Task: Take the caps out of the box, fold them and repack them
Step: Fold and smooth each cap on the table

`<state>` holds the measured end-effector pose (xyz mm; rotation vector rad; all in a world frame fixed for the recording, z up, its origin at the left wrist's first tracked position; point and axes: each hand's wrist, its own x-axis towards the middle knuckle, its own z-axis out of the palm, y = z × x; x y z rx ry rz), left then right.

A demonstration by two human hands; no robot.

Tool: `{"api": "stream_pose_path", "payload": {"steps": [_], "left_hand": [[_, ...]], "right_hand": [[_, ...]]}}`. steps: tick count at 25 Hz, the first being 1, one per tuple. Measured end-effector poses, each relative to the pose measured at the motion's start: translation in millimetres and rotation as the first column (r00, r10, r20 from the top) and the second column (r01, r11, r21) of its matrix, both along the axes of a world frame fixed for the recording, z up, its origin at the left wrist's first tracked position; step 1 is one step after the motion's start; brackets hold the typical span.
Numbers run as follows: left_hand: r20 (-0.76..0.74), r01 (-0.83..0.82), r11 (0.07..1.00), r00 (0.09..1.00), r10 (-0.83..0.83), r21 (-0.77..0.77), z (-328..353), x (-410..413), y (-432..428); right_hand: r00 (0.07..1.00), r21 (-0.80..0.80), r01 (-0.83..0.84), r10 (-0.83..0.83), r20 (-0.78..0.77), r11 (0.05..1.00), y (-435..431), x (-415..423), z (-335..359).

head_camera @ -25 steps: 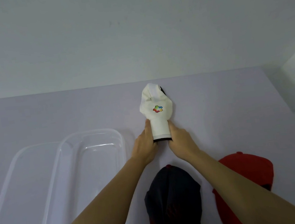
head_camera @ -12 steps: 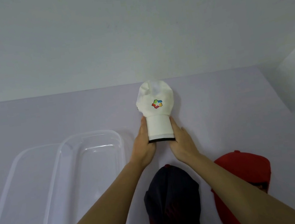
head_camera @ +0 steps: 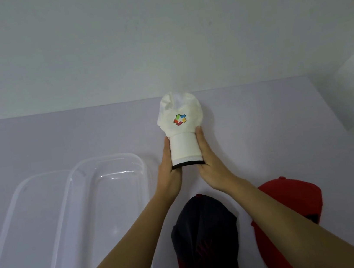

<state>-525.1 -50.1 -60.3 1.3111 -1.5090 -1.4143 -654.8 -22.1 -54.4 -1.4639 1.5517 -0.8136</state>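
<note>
The left hand and the right hand are pressing in on the two sides of the white cap, on its brim. Both palms are facing inward, and the fingers that show are lying fairly straight along the brim's edges. Between them the brim is bending into a narrow arched tube with a dark underside edge showing at the near end. The right fingertips are touching the spot where the brim joins the crown. The crown is pointing away from the person, toward the wall, and is showing a multicoloured logo. Whether it is resting on the tabletop or hanging just above it cannot be told.

Under the forearms, close to the person, a dark cap with a red brim is lying on the tabletop. A red cap is lying just beside it on the right. Left of the hands a clear plastic box is sitting open and holding no caps. A second clear piece, likely its lid, is lying against its left side.
</note>
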Motion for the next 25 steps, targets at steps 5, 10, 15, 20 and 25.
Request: {"api": "stream_pose_path", "payload": {"steps": [5,10,15,20,25], "left_hand": [[-0.013,0.032,0.999,0.999,-0.032,-0.009,-10,0,8],[0.027,0.056,0.998,0.998,-0.057,0.013,5,-3,4],[-0.008,0.238,0.959,0.971,-0.240,0.155,16,10,-6],[-0.173,-0.021,0.917,0.980,0.098,0.399,33,-8,-18],[-0.227,-0.068,0.873,0.953,0.200,0.482,34,-13,-9]], "right_hand": [[0.997,0.000,0.009,-0.009,0.076,1.000,7,2,2],[0.975,-0.029,0.109,-0.102,0.198,0.994,11,11,2],[0.987,-0.082,0.136,-0.142,-0.074,0.987,22,-21,-12],[0.970,-0.231,0.004,-0.059,-0.235,0.973,23,-13,-17],[0.999,-0.167,-0.049,0.049,-0.009,0.985,24,11,-13]]}}
